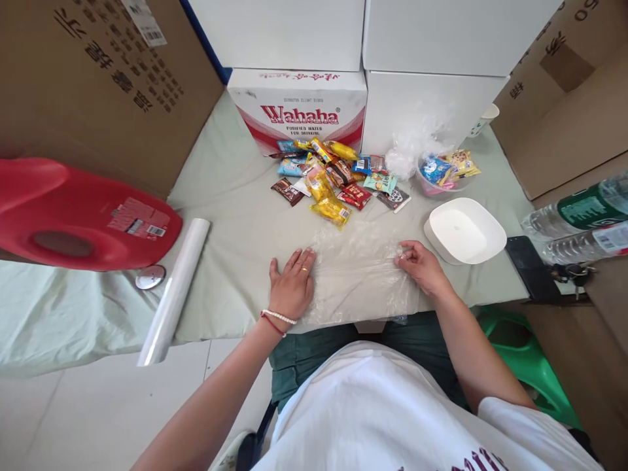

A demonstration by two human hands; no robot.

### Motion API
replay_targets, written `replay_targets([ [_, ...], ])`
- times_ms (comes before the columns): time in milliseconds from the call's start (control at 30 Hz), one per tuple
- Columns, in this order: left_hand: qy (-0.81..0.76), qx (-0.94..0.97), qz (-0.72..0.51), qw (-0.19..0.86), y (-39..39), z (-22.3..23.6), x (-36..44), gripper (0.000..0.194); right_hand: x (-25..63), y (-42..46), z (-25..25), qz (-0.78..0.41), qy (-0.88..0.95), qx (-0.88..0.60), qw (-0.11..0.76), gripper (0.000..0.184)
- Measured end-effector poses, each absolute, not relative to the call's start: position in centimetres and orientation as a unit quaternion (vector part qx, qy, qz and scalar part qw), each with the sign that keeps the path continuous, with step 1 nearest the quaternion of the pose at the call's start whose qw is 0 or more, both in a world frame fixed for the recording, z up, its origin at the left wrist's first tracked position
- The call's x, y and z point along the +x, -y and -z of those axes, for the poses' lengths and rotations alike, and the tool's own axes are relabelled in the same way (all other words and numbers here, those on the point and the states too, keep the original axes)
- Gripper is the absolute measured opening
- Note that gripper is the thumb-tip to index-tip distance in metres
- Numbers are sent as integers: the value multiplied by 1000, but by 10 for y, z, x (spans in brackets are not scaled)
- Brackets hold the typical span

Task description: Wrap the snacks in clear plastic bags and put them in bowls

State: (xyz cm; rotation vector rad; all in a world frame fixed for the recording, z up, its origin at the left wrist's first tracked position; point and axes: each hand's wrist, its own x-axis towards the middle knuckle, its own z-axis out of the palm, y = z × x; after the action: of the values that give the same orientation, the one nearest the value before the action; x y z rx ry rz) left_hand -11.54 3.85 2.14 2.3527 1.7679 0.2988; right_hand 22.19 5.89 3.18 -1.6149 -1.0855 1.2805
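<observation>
your left hand lies flat and unclenched at the left edge of the clear plastic film, spread before you; your right hand pinches its right edge. snack packets crowd the far side, backed by a wahaha box; a white bowl sits beside your right hand.

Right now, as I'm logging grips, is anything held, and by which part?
The right hand pinches the plastic film by its right edge; the left hand lies flat at the left edge, gripping nothing.
</observation>
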Motion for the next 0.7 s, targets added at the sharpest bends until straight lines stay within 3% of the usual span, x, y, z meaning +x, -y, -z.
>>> replay_targets([
  [200, -608, 784, -89, 92, -36, -25, -109, 62, 248, -44, -34, -456, 444, -670, 382, 57],
  [333, -612, 780, -98, 87, -23, -20, -110, 70, 258, -49, -47, -347, 481, -722, 357, 45],
  [567, -642, 753, -112, 87, -6, -16, -110, 70, 177, -126, -91, -202, 692, -641, 262, 22],
  [700, -644, 753, -101, 89, -8, -18, -110, 71, 106, -182, -86, -187, 740, -627, 153, 47],
])
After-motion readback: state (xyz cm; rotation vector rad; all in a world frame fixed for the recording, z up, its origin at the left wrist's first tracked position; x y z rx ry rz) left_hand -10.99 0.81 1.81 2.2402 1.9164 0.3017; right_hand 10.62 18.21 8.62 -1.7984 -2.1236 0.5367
